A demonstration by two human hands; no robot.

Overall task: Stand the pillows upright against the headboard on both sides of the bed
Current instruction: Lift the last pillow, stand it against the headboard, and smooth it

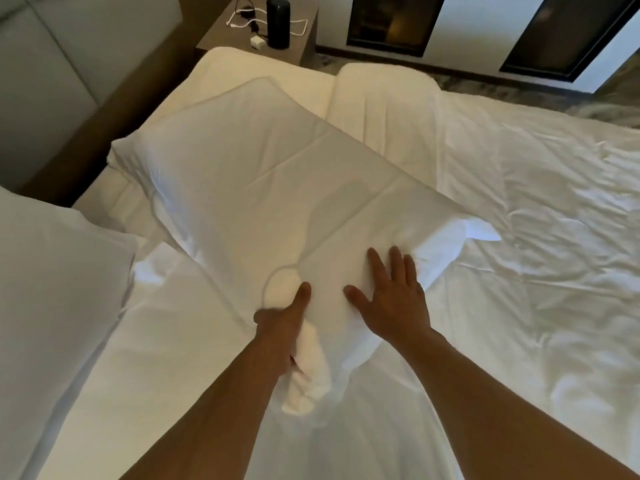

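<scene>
A large white pillow (263,181) lies flat and diagonal across the head end of the bed. My left hand (282,327) grips its bunched near corner, thumb on top. My right hand (391,299) rests flat on the pillow's near edge with fingers spread. A second white pillow (52,282) sits at the left, close to the padded headboard (45,81). The headboard runs along the upper left, apart from the pillow I hold.
The folded white duvet (519,188) covers the right of the bed, rumpled. A wooden nightstand (301,36) beyond the bed carries a black cylinder (277,22), a white charger and cables. Dark floor and mirrored panels lie at the top right.
</scene>
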